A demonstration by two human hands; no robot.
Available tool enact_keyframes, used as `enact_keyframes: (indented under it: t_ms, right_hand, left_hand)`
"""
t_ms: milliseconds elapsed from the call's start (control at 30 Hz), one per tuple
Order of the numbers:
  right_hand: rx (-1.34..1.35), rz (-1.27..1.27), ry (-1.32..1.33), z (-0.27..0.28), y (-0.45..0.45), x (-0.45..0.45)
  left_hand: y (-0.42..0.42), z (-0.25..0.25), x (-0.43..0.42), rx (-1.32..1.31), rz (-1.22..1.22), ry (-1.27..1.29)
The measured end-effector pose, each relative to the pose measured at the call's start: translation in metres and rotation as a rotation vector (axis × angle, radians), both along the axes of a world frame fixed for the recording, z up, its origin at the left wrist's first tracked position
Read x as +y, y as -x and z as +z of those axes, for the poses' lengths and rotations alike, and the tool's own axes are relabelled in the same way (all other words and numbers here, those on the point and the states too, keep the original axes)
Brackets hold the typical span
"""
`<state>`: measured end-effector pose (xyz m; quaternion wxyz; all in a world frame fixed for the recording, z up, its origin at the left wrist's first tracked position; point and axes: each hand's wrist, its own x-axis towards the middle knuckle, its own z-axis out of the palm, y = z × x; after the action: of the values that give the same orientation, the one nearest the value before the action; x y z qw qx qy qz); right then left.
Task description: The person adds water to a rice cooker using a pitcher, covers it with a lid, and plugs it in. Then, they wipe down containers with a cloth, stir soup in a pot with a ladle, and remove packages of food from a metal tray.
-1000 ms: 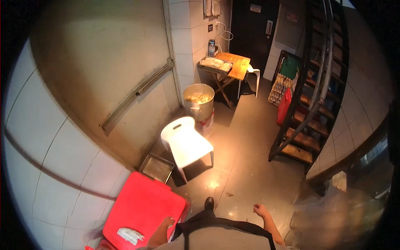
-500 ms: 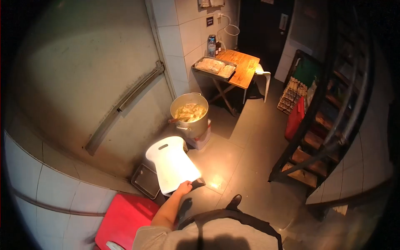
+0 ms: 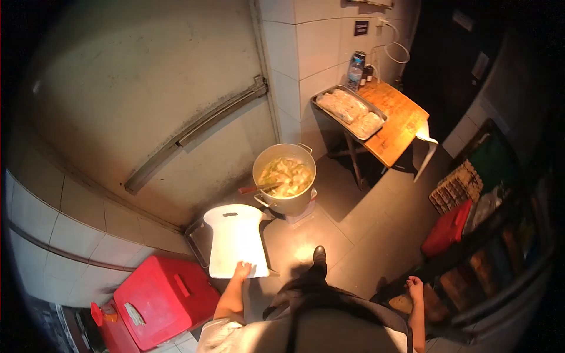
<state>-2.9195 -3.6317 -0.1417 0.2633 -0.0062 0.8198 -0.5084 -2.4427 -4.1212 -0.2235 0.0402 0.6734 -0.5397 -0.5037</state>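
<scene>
My left hand [image 3: 242, 270] is closed on the near edge of a white plastic chair [image 3: 235, 238], which has a slot near its far end. Just beyond the chair stands a large metal pot [image 3: 285, 200] of pale, chunky food, with a red-handled utensil [image 3: 259, 188] leaning in it. Out to the right, my right hand [image 3: 415, 287] hangs near the stairs, its fingers curled and nothing visible in them.
A wooden table [image 3: 400, 126] at the back carries a metal tray [image 3: 376, 120] of wrapped food and bottles. Red bins [image 3: 159, 300] stand at the left. Dark stairs [image 3: 477, 276] and a red container [image 3: 447, 226] lie to the right. A dark tray [image 3: 199, 241] leans behind the chair.
The view has turned and come nearer to the pot. My right hand has come into view. The left hand stays on the chair's edge, and the red bins show more fully.
</scene>
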Motion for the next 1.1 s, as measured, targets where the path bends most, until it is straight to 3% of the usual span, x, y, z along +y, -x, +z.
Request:
enact_keyframes:
  t_ms: [33,67,133,200,333,433,467,533,567,633,667,700,733,833,867,900,933,967,1033,1100]
  right_hand:
    - [0.006,0.054,0.166,-0.039,0.030,0.004]
    - [-0.168,0.055,0.044,-0.013,0.041,-0.023]
    - [-0.420,0.133,-0.136,0.068,0.038,-0.105]
    - [-0.510,0.340,-0.161,0.071,0.062,-0.145]
    - [-0.469,0.458,-0.146,0.090,0.107,-0.246]
    - [-0.659,0.570,-0.013,0.110,0.130,-0.336]
    - [-0.798,0.612,0.089,0.113,0.134,-0.362]
    - [-1.027,0.738,0.175,0.113,0.141,-0.413]
    - [-1.117,0.820,0.159,0.107,0.140,-0.439]
    - [-1.204,1.026,0.026,0.105,0.123,-0.480]
    - [-1.276,1.017,-0.030,0.095,0.112,-0.493]
    - [-1.344,1.003,-0.086,0.080,0.102,-0.506]
    - [-1.444,1.010,-0.078,0.064,0.096,-0.515]
    - [-1.656,0.848,-0.082,0.008,0.076,-0.536]
    - [-1.814,0.824,0.008,-0.019,0.079,-0.547]
    - [-1.968,0.794,0.104,0.006,0.076,-0.563]
    - [-1.470,0.749,-0.069,0.032,0.075,-0.573]
    - [-1.421,0.688,-0.081,0.014,0.078,-0.587]
    - [-1.623,0.633,-0.144,-0.007,0.093,-0.607]
    - [-1.370,0.908,-0.341,-0.003,0.113,-0.620]
  left_hand:
    - [0.012,-0.013,-0.032,0.011,0.047,0.095]
    - [0.036,-0.006,-0.059,0.096,0.170,0.166]
    - [0.111,0.094,-0.095,0.243,0.413,0.136]
    - [0.143,0.090,-0.148,0.381,0.499,0.240]
    - [0.192,0.090,-0.195,0.413,0.550,0.277]
    - [0.186,0.019,-0.206,0.101,0.519,0.509]
    - [0.202,0.024,-0.190,0.021,0.524,0.738]
    - [0.258,0.116,-0.136,0.116,0.574,0.537]
    - [0.275,0.128,-0.121,0.218,0.573,0.275]
    - [0.317,0.120,-0.076,0.551,0.604,0.216]
    - [0.351,0.167,-0.057,0.594,0.645,0.082]
    - [0.375,0.172,-0.043,0.535,0.609,0.060]
    - [0.397,0.147,-0.033,0.762,0.837,-0.106]
    - [0.436,0.158,-0.029,0.682,0.788,-0.013]
    - [0.435,0.155,-0.026,0.652,0.654,0.037]
    - [0.430,0.151,-0.021,0.619,0.517,0.089]
    - [0.422,0.147,-0.018,0.582,0.377,0.141]
    - [0.413,0.154,-0.015,0.634,0.426,0.048]
    - [0.392,0.175,-0.002,0.742,0.522,-0.153]
    - [0.360,0.139,0.030,0.670,0.573,-0.041]
